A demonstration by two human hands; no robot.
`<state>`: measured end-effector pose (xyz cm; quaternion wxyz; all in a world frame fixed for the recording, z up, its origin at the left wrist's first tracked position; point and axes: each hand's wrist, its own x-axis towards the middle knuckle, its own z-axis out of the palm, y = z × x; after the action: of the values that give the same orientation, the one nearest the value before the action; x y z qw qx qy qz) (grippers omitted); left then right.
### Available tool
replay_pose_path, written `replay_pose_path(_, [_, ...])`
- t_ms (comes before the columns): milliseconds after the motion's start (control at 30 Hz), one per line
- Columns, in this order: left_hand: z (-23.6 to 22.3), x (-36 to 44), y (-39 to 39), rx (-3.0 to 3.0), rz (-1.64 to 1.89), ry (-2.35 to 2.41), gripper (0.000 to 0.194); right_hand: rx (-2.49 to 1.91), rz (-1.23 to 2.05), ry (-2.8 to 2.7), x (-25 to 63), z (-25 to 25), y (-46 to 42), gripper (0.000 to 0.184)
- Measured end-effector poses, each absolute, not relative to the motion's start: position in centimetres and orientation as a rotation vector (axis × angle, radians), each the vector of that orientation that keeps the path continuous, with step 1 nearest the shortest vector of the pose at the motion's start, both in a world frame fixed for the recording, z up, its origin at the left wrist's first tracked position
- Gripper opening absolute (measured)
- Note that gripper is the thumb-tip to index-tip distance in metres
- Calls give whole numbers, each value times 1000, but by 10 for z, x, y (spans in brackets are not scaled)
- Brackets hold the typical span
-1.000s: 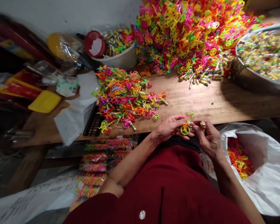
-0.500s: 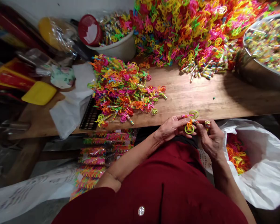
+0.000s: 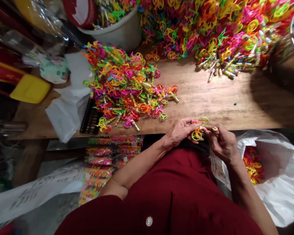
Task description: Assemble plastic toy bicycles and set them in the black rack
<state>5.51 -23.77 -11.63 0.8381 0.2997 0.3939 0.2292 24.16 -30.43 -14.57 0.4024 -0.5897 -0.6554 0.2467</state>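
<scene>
"Reading the hands first: what's in each?"

"Left hand (image 3: 180, 132): grip pinched, no gap, on an orange piece (image 3: 198, 132) with a green ring; pink piece (image 3: 196, 121) alongside. Right hand (image 3: 224, 143): grip curled round a wrapped tube (image 3: 215, 130)."

"Where, and why there?"

"At the bench's (image 3: 210, 94) near edge, close to the body; probably so both sets of fingertips meet and steady small parts. Left pile (image 3: 127, 88) reaches that edge too, likely for easy reach."

"Counts?"

"Two ringed pieces, one wrapped tube; one green bit (image 3: 235, 103) on the bench; one white sack (image 3: 284, 176) below its near edge. Pile: too tangled to count."
</scene>
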Motion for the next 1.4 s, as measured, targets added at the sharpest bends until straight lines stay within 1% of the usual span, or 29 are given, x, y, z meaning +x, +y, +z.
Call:
replay_pose_path(100, [-119,56,-231,643,487,864,38,-1517,635,-1672,245,-149,-299,13])
replay_pose_path(300, [-123,65,-217,720,464,987,47,-1424,555,-1759,239,-137,-276,13])
replay_pose_path(400, [-109,54,-191,817,543,1037,39,-1342,552,-1711,226,-129,-254,11])
replay_pose_path(500, [-75,9,-146,978,715,1154,28,-1362,641,-1504,220,-137,-233,22])
replay_pose_path(567, [-43,-34,-115,1248,819,1432,24,-1435,672,-1334,224,-150,-220,27])
replay_pose_path(633, [-15,-72,-88,1605,817,1808,18,-1500,641,-1255,230,-166,-207,25])
replay_pose_path(667, [-5,-82,-76,1798,774,1974,21,-1523,626,-1254,232,-173,-202,25])
replay_pose_path(733, [3,-82,-53,2125,739,2204,34,-1554,630,-1287,233,-185,-194,25])
replay_pose_path(800, [-7,-54,-28,2347,683,2202,40,-1571,645,-1327,231,-193,-190,24])
replay_pose_path(900, [-45,8,19,2512,329,1905,40,-1586,633,-1359,228,-194,-191,22])
replay_pose_path(967, [-73,37,53,2506,158,1820,37,-1589,655,-1370,228,-191,-192,21])
replay_pose_path(1033, [-97,49,82,2489,105,1809,35,-1585,678,-1389,229,-188,-192,20])
replay_pose_path(1100, [-112,47,100,2512,120,1817,37,-1584,653,-1406,228,-185,-191,20])
replay_pose_path(1200, [-115,31,101,2576,116,1774,39,-1573,570,-1400,227,-184,-188,18])
replay_pose_path(1333, [-89,18,70,2572,74,1714,27,-1541,606,-1379,227,-185,-187,18])
replay_pose_path(1400, [-72,16,49,2477,127,1659,22,-1542,659,-1330,228,-185,-185,21])
